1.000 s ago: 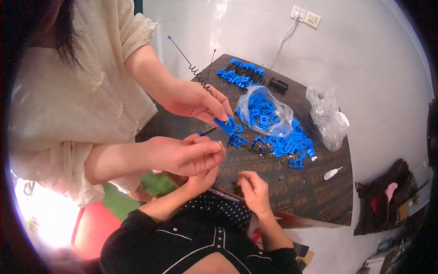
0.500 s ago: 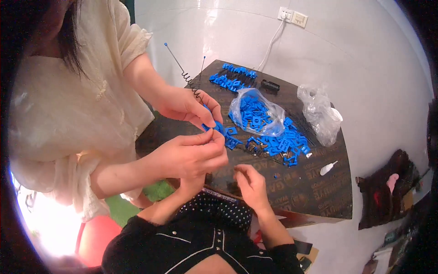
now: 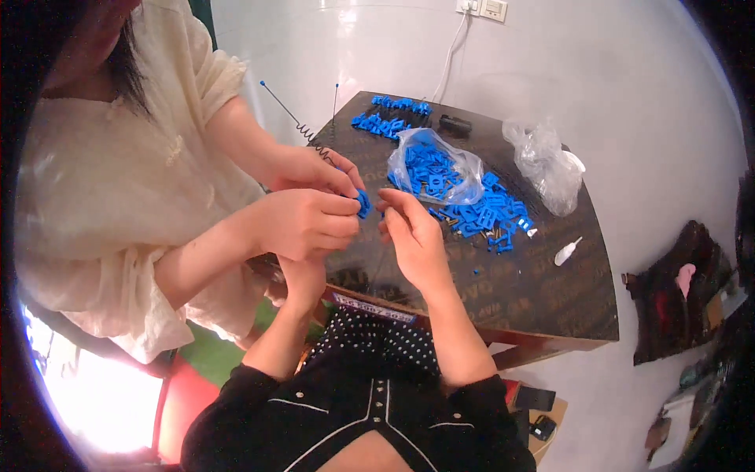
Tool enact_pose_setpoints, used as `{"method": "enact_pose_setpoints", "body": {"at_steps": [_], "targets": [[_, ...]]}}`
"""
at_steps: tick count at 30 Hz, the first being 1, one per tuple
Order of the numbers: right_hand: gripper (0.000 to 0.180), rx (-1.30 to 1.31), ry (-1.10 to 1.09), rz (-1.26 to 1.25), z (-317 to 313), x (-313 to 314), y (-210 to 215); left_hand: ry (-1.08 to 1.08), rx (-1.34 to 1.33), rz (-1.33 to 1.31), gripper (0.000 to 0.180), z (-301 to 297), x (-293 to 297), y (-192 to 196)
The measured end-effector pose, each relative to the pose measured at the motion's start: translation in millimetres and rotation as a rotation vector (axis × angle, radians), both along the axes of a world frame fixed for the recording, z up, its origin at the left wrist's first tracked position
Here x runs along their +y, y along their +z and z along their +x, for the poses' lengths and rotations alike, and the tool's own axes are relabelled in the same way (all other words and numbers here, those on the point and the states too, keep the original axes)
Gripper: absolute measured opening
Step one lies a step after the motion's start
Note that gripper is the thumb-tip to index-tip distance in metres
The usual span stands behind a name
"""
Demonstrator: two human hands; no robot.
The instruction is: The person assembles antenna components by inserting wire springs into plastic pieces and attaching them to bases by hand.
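My right hand [image 3: 417,240] reaches over the near part of the table, fingers curved and parted, with a bit of blue plastic showing by its fingertips. I see nothing plainly gripped in it. My left hand [image 3: 303,271] is mostly covered by a co-worker's hand [image 3: 303,224] in front of it, so its fingers are hidden. Both of the co-worker's hands close around a small blue plastic piece [image 3: 363,204]. A black coiled wire [image 3: 308,134] with a blue tip rises behind those hands, beside a thinner straight one.
Loose blue plastic parts [image 3: 487,212] spill from a clear bag [image 3: 472,189] on the dark table [image 3: 550,307]. Blue-ended pieces [image 3: 381,126] lie in rows behind, near a black object [image 3: 455,123]. Crumpled plastic [image 3: 543,173] and a white nozzle bottle [image 3: 567,251] lie right.
My right hand has moved forward and left, from the table's near edge to beside the co-worker's hands. The co-worker's nearer hand has shifted left and up. The whole view has tilted slightly.
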State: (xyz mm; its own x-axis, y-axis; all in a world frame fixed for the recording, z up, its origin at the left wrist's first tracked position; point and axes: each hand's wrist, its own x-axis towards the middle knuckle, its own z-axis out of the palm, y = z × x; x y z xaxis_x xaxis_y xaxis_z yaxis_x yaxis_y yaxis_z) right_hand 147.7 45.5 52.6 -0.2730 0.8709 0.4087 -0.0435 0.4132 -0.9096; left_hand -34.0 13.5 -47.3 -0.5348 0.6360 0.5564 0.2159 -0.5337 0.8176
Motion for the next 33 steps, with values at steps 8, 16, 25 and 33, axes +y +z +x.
{"method": "enact_pose_setpoints", "body": {"at_steps": [8, 16, 25, 33], "targets": [[0.026, 0.04, -0.01, 0.021, -24.1, 2.1, -13.9, -0.408, -0.4, 0.008, 0.018, 28.5, -15.7, 64.2], [0.035, 0.048, -0.062, 0.198, -40.4, 7.4, 1.1, -0.331, -0.357, 0.029, 0.025, 30.6, -7.6, 86.3], [0.046, 0.066, 0.007, 0.201, -38.0, 1.8, 7.5, -0.293, -0.279, 0.025, 0.018, 28.0, -15.9, 93.3], [0.044, 0.073, -0.173, 0.042, -16.0, -4.3, -11.2, -0.099, -0.04, 0.037, 0.012, -2.8, -13.3, 66.2]]}}
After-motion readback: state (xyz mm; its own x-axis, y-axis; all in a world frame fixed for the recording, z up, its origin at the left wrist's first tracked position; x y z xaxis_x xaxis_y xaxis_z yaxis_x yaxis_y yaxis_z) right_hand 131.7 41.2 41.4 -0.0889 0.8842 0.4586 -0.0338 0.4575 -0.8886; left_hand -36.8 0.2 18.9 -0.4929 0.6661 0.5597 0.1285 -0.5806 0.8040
